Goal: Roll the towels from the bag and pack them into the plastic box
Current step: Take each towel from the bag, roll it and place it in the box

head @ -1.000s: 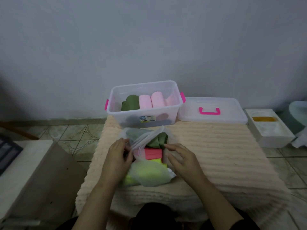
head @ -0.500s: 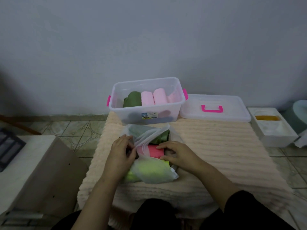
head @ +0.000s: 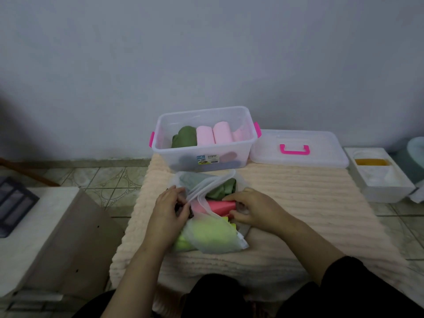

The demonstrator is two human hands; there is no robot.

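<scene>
A: Towels first — where are they? Nearest bit pls.
B: Nearest: translucent frosted plastic bag [head: 213,235] lying on the cream ribbed fluffy mat [head: 286,203], right in front of the person. Lime-green folded towel [head: 206,232] shows through its near end, hot-pink folded towel [head: 221,206] sits in the opening, olive-green towel [head: 221,190] at the far end of the bag.
A: Hands?
B: Left hand [head: 168,211] at the bag's left edge, fingers curled, pinching the plastic rim of the opening. Right hand [head: 254,208] reaches into the opening from the right, fingers [head: 229,198] curled round the end of the hot-pink towel, gripping it.
A: And beyond the bag?
B: Clear plastic storage box with pink side latches [head: 204,154] stands at the mat's far edge, just past the bag, by the grey wall [head: 206,53]. Inside: a rolled dark-green towel [head: 185,140] on the left, then rolled pale-pink towels [head: 214,135] side by side; the one furthest right is only partly seen.
A: Lid?
B: Clear lid with pink handle [head: 298,149] lies flat just right of the box. White rectangular tub w/ sth yellow inside [head: 378,175] further right on the tiled floor [head: 110,180]. White-topped low cabinet [head: 46,226] at left.
</scene>
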